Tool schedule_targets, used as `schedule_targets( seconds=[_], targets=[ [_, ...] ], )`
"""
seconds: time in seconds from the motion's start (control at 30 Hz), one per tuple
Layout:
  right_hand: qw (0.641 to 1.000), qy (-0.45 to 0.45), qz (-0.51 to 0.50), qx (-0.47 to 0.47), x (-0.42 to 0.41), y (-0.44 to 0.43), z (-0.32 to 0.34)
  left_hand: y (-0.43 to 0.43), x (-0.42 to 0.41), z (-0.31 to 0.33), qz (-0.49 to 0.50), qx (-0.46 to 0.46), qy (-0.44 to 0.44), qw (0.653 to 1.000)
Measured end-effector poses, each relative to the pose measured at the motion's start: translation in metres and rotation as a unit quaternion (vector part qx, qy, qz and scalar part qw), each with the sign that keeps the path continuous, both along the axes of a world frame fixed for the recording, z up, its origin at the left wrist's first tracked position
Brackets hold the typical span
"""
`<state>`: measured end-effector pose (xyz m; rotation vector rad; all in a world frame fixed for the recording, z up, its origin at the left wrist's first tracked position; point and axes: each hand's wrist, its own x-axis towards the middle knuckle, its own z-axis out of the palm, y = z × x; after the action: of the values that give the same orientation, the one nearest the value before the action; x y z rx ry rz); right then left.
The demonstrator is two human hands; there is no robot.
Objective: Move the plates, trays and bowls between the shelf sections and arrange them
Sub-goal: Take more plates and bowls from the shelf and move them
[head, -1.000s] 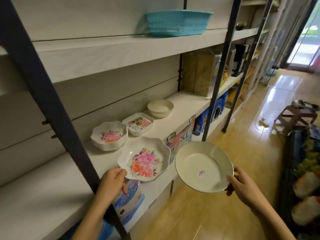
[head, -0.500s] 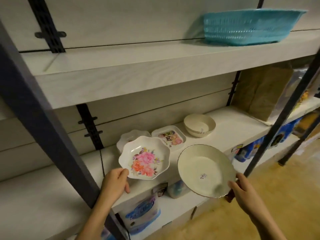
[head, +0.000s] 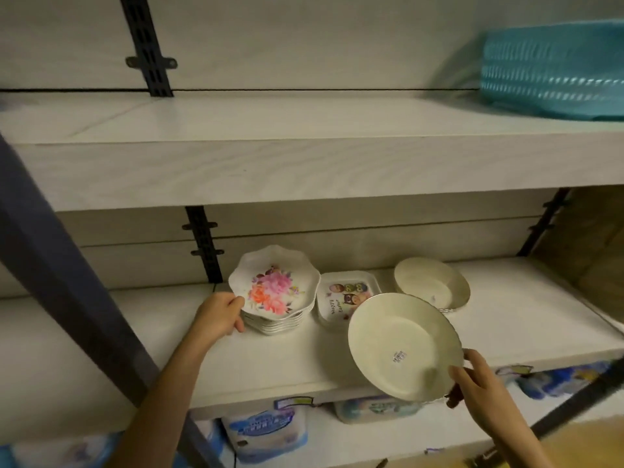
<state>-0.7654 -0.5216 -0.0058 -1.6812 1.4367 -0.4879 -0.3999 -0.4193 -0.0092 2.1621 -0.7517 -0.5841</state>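
My left hand (head: 221,315) grips the left rim of a scalloped floral plate (head: 273,287), which lies tilted on top of a stack of matching plates (head: 275,324) on the middle shelf (head: 506,329). My right hand (head: 476,383) pinches the lower right rim of a plain cream plate (head: 401,346) with a barcode sticker, held tilted in front of the shelf edge. Right of the floral stack sit square trays with owl pictures (head: 341,295). Cream bowls (head: 434,285) are stacked further right.
A teal plastic basket (head: 553,67) sits on the upper shelf (head: 270,136) at the right. A dark steel upright (head: 64,278) crosses the left foreground. Packs of tissue (head: 266,430) fill the shelf below. A brown box (head: 594,251) stands at the far right.
The floral plate in my left hand moved back onto the stack of matching plates. The cream plate came closer to the shelf. My view swung left and toward the shelves.
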Motion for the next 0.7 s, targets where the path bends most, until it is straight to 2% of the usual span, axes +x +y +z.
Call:
schedule_targets(
  seconds=[0.47, 0.7],
  targets=[
    [0.999, -0.021, 0.033, -0.002, 0.003, -0.048, -0.019, -0.024, 0.004, -0.018, 0.05, 0.079, -0.01, 0.996],
    [0.999, -0.022, 0.035, -0.004, 0.014, -0.056, -0.026, -0.023, 0.01, -0.017, 0.063, 0.11, -0.1, 0.987]
  ],
)
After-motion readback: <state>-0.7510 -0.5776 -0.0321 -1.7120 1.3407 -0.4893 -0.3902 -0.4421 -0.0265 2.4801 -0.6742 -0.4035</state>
